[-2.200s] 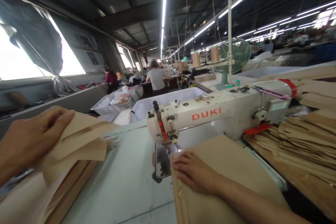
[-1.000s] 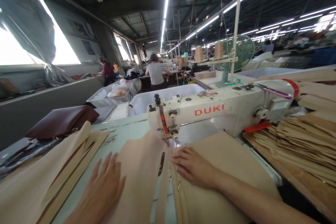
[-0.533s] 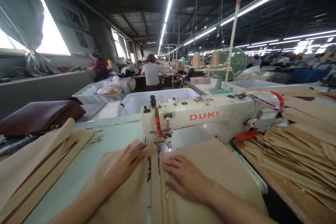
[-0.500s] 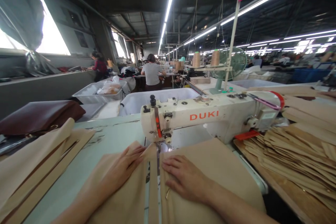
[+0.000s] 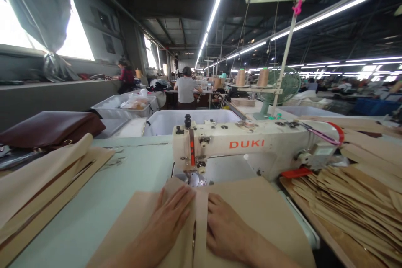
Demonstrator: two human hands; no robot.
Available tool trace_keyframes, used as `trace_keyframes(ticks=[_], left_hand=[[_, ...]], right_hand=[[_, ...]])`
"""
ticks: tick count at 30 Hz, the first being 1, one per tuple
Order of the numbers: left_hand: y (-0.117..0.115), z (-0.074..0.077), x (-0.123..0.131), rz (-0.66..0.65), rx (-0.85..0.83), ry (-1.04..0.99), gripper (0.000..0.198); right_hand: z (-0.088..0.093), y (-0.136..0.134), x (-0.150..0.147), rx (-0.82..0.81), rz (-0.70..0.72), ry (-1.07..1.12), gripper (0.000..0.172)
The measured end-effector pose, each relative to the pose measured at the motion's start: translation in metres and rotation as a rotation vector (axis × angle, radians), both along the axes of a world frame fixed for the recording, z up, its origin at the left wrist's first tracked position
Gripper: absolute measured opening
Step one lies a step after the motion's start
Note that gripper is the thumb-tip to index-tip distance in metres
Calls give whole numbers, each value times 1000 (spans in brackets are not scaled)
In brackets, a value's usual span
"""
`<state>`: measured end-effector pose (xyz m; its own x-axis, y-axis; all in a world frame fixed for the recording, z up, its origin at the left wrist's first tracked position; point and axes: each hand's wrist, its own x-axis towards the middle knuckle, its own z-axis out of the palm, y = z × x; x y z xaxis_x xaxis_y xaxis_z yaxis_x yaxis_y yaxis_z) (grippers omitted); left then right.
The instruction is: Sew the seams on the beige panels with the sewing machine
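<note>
Tan fabric [image 5: 251, 201] lies on the sewing machine's bed, with a narrow folded strip [image 5: 202, 222] running down its middle and a dark slit beside it. My left hand [image 5: 171, 222] lies flat on the left part, fingers stretched toward the strip. On the other side, my right hand [image 5: 228, 228] has its fingers bent against the strip's edge, closed on the fabric; its fingertips are partly hidden. Just beyond both hands is the needle area of the white sewing machine [image 5: 245, 144], and the fabric's far edge lies in front of its presser foot.
Tan pieces [image 5: 47, 192] lie on the table at left, near a brown leather bag [image 5: 52, 130]. Stacked tan pieces [image 5: 351, 201] fill a wooden board at right. Behind the machine are a white bin [image 5: 194, 116] and a thread stand [image 5: 284, 54]. A person [image 5: 186, 88] sits farther back.
The fabric's middle has shifted back from the needle toward me. My left hand has moved right, closer to the strip, and my right hand's fingers have curled. The view has shifted slightly.
</note>
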<state>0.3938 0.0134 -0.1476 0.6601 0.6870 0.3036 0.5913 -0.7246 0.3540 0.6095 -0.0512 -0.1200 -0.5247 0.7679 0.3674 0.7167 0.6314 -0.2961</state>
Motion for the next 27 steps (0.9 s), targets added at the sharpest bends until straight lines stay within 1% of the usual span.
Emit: trace_keyframes(ticks=[3, 5, 7, 10, 12, 13, 16, 19, 21, 23, 25, 27], left_hand=[[5, 1, -2, 65, 132, 64, 40], [15, 6, 0, 109, 158, 59, 36], [28, 12, 4, 150, 173, 46, 32], [46, 23, 14, 221, 209, 25, 19], [52, 31, 18, 260, 228, 17, 14], [53, 34, 19, 269, 230, 18, 15], [44, 42, 14, 232, 178, 46, 22], [19, 42, -2, 143, 98, 81, 26], [0, 38, -13, 94, 72, 101, 28], [-13, 31, -20, 50, 69, 146, 42], [-19, 24, -21, 24, 71, 197, 51], [-19, 20, -18, 26, 70, 223, 52]], right_hand=[[5, -3, 0, -37, -8, 25, 27], [8, -4, 0, -64, -13, 47, 28], [10, -4, 0, -79, -13, 60, 28], [9, -3, 0, -81, -10, 55, 27], [9, -3, 1, -75, -4, 50, 26], [9, -3, 1, -73, -1, 52, 26], [9, -3, 2, -76, 11, 65, 29], [10, -2, 2, -73, 28, 59, 30], [9, -2, 2, -59, 37, 43, 30], [7, -1, 2, -45, 37, 29, 32], [5, 0, 2, -37, 29, 19, 34], [5, 0, 2, -36, 23, 8, 37]])
